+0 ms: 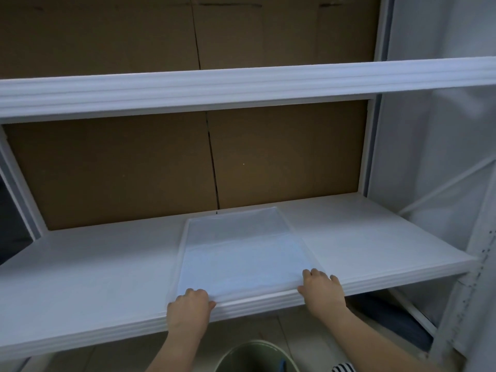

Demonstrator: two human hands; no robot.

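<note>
A shallow clear plastic tray (236, 232) lies flat on the white lower shelf (94, 267), right of the middle, its near edge at the shelf's front lip. My left hand (189, 308) grips the tray's near left corner with fingers curled over the rim. My right hand (320, 288) grips the near right corner the same way, thumb under the edge. The tray holds nothing.
A white upper shelf (241, 84) crosses above, backed by brown cardboard panels (120, 167). White metal uprights (480, 277) and braces stand at the right. A green bucket (255, 357) sits on the floor below, between my forearms.
</note>
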